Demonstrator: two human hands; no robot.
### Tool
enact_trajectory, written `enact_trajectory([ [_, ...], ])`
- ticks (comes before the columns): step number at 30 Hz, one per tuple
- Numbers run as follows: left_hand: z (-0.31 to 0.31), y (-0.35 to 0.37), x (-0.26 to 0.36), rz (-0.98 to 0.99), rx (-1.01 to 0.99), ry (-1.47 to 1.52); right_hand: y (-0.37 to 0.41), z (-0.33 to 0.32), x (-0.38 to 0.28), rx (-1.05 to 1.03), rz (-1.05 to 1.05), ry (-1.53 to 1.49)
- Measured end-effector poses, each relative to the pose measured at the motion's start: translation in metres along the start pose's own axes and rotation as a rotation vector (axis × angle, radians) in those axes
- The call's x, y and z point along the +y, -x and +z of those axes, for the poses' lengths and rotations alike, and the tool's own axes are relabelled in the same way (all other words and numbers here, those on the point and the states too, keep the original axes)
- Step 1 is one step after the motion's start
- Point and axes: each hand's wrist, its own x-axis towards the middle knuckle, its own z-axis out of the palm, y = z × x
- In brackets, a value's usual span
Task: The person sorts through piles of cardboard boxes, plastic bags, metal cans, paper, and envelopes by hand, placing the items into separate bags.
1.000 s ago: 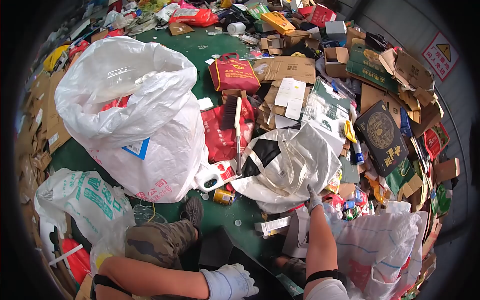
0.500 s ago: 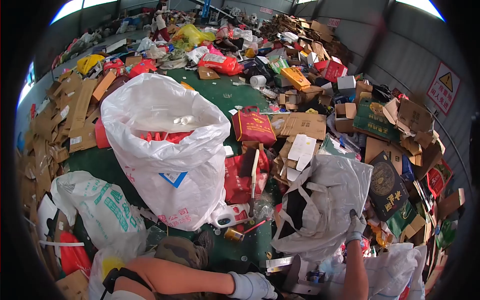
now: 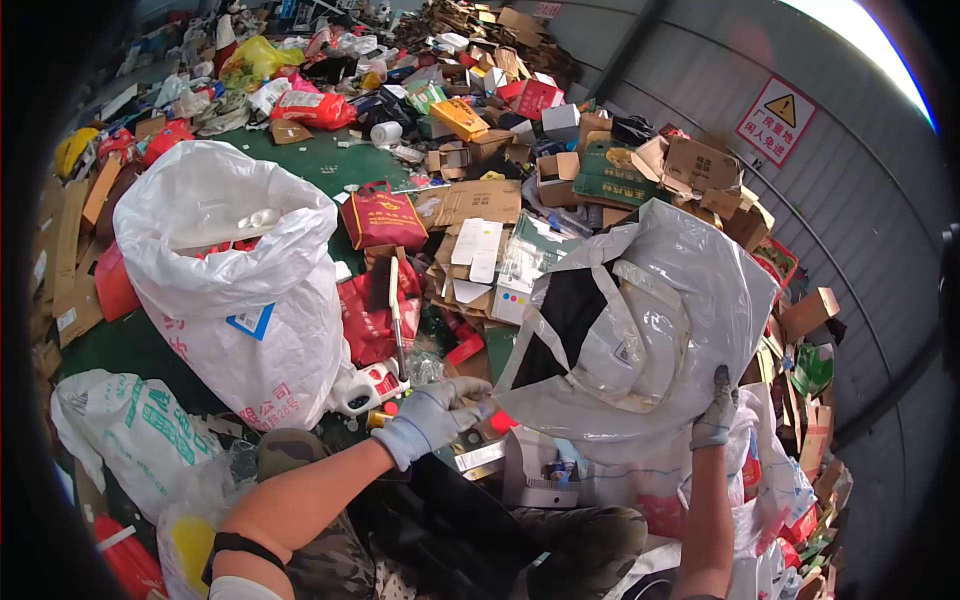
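A broad heap of cardboard and mixed waste spreads behind and to the right of the large white sack, which stands with its mouth open and some red and clear items inside. Well to the right of the sack, the pale plastic bag is spread out in front of the person, its surface creased and a black patch showing on its left part. A green-lettered sack slumps just in front of the large sack, to its left. The maroon bag with yellow print lies to the right of the large sack's mouth, and nearer the person on that same side is a long-handled brush. To the sack's right, the left hand is gloved and nearly closed, fingertips drawn together at the plastic bag's near left corner; whether they pinch it cannot be told. Farther right of the sack, the gloved right hand holds the plastic bag's near right edge. A white jug lies beside the sack's base, with a small yellow can just nearer the person.
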Motion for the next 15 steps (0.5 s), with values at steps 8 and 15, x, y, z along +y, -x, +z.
enact_trajectory([
  [8,0.005,-0.04,0.0,-0.257,-0.009,0.798,0.135,0.063,0.006,-0.334,-0.232,0.102],
  [15,-0.05,-0.04,-0.001,-0.226,0.176,1.038,0.252,0.103,0.053,-1.123,-1.383,0.885],
])
